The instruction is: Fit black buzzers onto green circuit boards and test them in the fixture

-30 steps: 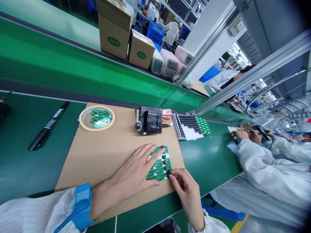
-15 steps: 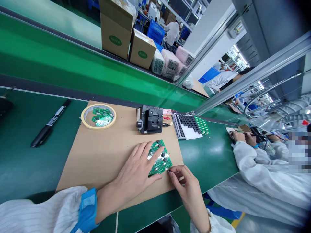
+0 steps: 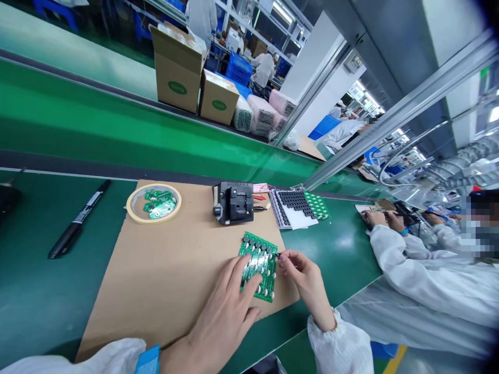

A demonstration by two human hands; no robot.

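A green circuit board [image 3: 265,283] lies on the cardboard sheet, with a row of small black round parts along its far edge and several pale parts over the rest. Spread over its left side is my left hand [image 3: 222,311], fingers apart and fingertips resting on the board; they cover part of it. At the board's right edge, my right hand [image 3: 306,275] pinches a small black part [image 3: 278,255] between thumb and fingertips. Whether that part touches the board I cannot tell.
Behind the board stands a black fixture [image 3: 236,202]. A tray of black parts [image 3: 296,205] sits right of it. On the left are a tape roll [image 3: 132,213] around small green boards and a black marker [image 3: 74,231]. A co-worker's hands [image 3: 384,221] are farther right.
The view has tilted. The board now lies turned, with its row of black parts uncovered at the far edge. My left hand sits lower on it; my right hand has moved up its right edge.
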